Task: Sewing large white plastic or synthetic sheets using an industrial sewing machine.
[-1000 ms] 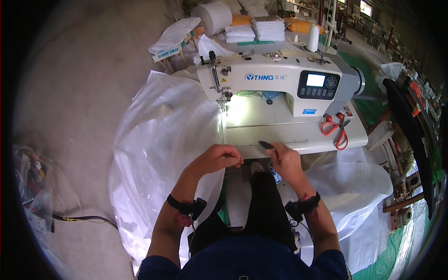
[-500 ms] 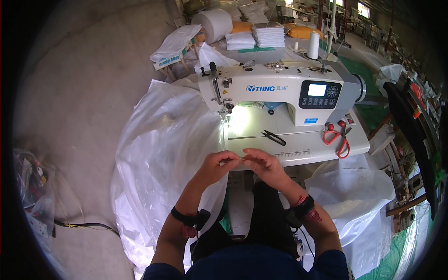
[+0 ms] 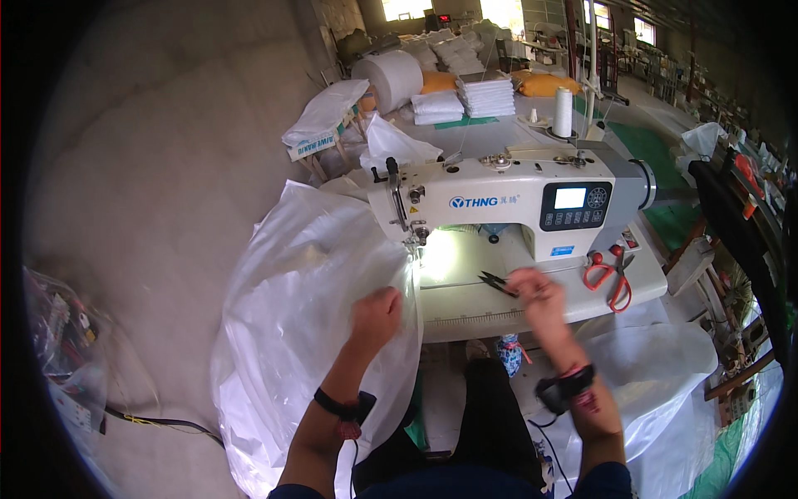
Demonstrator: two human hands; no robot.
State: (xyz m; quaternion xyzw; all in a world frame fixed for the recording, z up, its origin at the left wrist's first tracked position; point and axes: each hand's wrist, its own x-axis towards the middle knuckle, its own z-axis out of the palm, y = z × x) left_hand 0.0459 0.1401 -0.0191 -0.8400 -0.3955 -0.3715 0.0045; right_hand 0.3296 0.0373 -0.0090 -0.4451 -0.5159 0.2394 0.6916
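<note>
My left hand [image 3: 378, 318] is curled closed in front of the white plastic sheet [image 3: 320, 274]; whatever its fingers hold, if anything, is hidden. My right hand [image 3: 539, 301] is over the front of the sewing machine's bed [image 3: 453, 303], its fingers curled at the handle end of small black thread snips [image 3: 493, 281]. The snips' blades point left and still lie along the bed. Behind them stands the white sewing machine [image 3: 490, 200], its lamp lit at the needle. The white sheet hangs in a large heap from the needle end, left of the bed.
Red-handled scissors [image 3: 613, 283] lie at the bed's right end. A thread cone [image 3: 563, 112] stands behind the machine. Folded white stacks [image 3: 486, 96] and a big white roll [image 3: 389, 81] are farther back. More white sheeting [image 3: 657, 366] hangs at the right. A black cable [image 3: 162, 421] crosses the floor.
My hands have parted: the left moved left and closed, the right moved right to the thread snips. The view has tilted up, so the machine sits lower in the picture.
</note>
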